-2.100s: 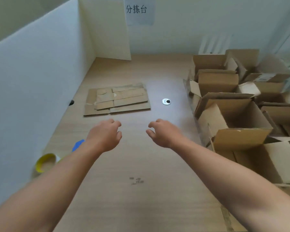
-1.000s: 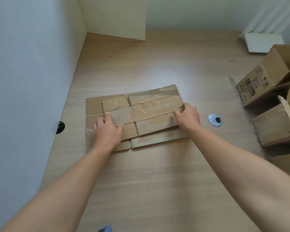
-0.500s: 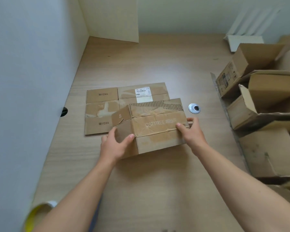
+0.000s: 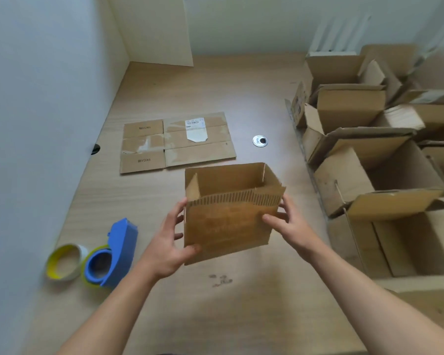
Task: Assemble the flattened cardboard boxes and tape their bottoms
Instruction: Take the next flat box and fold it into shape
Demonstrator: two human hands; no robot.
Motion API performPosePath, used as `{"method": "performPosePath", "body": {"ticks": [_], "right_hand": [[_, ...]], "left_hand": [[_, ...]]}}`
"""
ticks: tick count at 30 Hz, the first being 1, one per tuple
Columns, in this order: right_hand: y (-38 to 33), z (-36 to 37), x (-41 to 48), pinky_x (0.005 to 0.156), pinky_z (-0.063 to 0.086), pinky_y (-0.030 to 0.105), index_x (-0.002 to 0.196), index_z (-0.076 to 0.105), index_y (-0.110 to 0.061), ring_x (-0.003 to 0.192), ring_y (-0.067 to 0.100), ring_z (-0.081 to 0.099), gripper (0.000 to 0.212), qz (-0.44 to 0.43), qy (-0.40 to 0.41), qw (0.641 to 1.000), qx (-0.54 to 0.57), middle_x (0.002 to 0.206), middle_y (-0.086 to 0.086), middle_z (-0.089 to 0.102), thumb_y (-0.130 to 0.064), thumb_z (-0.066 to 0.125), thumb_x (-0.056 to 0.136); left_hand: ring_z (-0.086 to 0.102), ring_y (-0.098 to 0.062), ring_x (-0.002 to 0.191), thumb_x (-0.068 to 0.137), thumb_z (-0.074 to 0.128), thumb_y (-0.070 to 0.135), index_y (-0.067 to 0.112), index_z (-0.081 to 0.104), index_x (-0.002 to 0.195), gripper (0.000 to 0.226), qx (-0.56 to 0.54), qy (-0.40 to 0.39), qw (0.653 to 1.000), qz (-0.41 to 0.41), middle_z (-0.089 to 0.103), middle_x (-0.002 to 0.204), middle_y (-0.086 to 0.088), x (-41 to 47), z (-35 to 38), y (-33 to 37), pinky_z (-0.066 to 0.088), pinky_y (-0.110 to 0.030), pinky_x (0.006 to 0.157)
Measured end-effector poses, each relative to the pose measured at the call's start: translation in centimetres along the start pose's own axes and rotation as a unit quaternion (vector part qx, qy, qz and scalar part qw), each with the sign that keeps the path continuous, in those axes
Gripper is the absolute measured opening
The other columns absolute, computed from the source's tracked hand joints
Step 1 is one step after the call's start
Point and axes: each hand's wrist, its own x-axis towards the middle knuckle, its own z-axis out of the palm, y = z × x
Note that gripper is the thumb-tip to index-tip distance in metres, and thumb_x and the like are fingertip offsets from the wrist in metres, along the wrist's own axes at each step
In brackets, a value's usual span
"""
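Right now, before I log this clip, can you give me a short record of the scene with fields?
held item: cardboard box, opened out, open top showing, above the table
left-hand grip: holds the box's left edge
right-hand grip: holds its right edge
box bottom: hidden, taping cannot be told
waiting: flattened box lying flat farther back
tools: blue tape dispenser beside a tape roll, at left, untouched
right side: assembled boxes piled together
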Motion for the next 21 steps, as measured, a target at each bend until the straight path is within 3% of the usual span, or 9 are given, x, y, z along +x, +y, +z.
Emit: {"method": "performPosePath", "body": {"ticks": [4, 7, 10, 12, 15, 17, 19, 21], "right_hand": [[2.2, -0.2, -4.1, 0.096, 0.051, 0.029, 0.137, 0.038, -0.063, 0.121, 0.005, 0.055, 0.067, -0.035, 0.000, 0.996, -0.076, 0.137, -0.023, 0.050, -0.046, 0.073, 0.083], [3.4, -0.2, -5.8, 0.095, 0.054, 0.039, 0.132, 0.045, -0.058, 0.122, 0.001, 0.049, 0.056, -0.057, -0.023, 0.987, -0.150, 0.137, -0.019, 0.046, -0.035, 0.072, 0.088], [4.2, 0.0, -6.6, 0.099, 0.051, 0.044, 0.122, 0.057, -0.053, 0.125, 0.000, 0.047, 0.043, -0.074, -0.038, 0.985, -0.150, 0.133, -0.014, 0.046, -0.027, 0.071, 0.091], [4.4, 0.2, -6.8, 0.099, 0.050, 0.044, 0.115, 0.063, -0.050, 0.123, 0.006, 0.051, 0.033, -0.070, -0.026, 0.987, -0.139, 0.129, -0.011, 0.048, -0.026, 0.068, 0.093], [4.3, 0.6, -6.8, 0.090, 0.052, 0.041, 0.107, 0.066, -0.049, 0.111, 0.003, 0.056, 0.025, -0.069, 0.009, 0.988, -0.139, 0.118, -0.012, 0.054, -0.027, 0.067, 0.094], [4.1, 0.8, -6.7, 0.088, 0.051, 0.030, 0.110, 0.060, -0.052, 0.105, -0.003, 0.056, 0.027, -0.069, 0.031, 0.984, -0.159, 0.116, -0.011, 0.056, -0.031, 0.066, 0.094], [3.9, 1.0, -6.3, 0.086, 0.047, 0.018, 0.125, 0.052, -0.052, 0.102, -0.004, 0.056, 0.037, -0.051, 0.045, 0.984, -0.164, 0.121, -0.009, 0.055, -0.037, 0.065, 0.094], [3.6, 1.3, -5.8, 0.087, 0.048, 0.021, 0.145, 0.039, -0.047, 0.102, 0.003, 0.056, 0.056, -0.023, 0.054, 0.985, -0.163, 0.121, -0.005, 0.052, -0.041, 0.064, 0.094]], "left_hand": [[0.040, 0.011, 0.131, 0.068, 0.071, 0.061, 0.068, 0.029, 0.132, 0.077, 0.045, 0.026, 0.999, 0.016, 0.041, 0.146, 0.014, -3.5, 1.6, -0.9, 0.044, -0.008, 0.090], [0.043, 0.002, 0.133, 0.068, 0.078, 0.050, 0.058, 0.046, 0.127, 0.068, 0.036, 0.063, 0.997, 0.003, 0.038, 0.150, 0.014, -5.6, 2.9, -1.6, 0.049, -0.020, 0.096], [0.044, -0.002, 0.135, 0.067, 0.079, 0.044, 0.049, 0.056, 0.124, 0.062, -0.007, 0.099, 0.995, -0.023, 0.035, 0.153, 0.014, -7.0, 4.0, -2.1, 0.049, -0.031, 0.101], [0.046, -0.002, 0.133, 0.070, 0.080, 0.044, 0.049, 0.058, 0.121, 0.056, -0.020, 0.119, 0.992, -0.030, 0.039, 0.150, 0.014, -7.5, 4.3, -2.1, 0.049, -0.026, 0.097], [0.054, 0.000, 0.121, 0.081, 0.081, 0.031, 0.046, 0.059, 0.120, 0.047, 0.001, 0.147, 0.988, -0.050, 0.054, 0.135, 0.013, -7.3, 4.5, -2.3, 0.049, -0.011, 0.083], [0.056, 0.004, 0.113, 0.083, 0.079, 0.029, 0.041, 0.054, 0.125, 0.050, 0.020, 0.163, 0.984, -0.062, 0.058, 0.124, 0.019, -7.0, 4.4, -1.9, 0.047, -0.008, 0.076], [0.055, 0.002, 0.113, 0.086, 0.076, 0.030, 0.043, 0.054, 0.123, 0.045, 0.061, 0.145, 0.986, -0.051, 0.055, 0.122, 0.021, -6.4, 4.2, -1.5, 0.047, -0.014, 0.079], [0.055, -0.004, 0.115, 0.090, 0.070, 0.032, 0.045, 0.057, 0.116, 0.032, 0.084, 0.125, 0.988, -0.045, 0.054, 0.124, 0.015, -5.9, 4.1, -1.4, 0.048, -0.021, 0.082]]}}
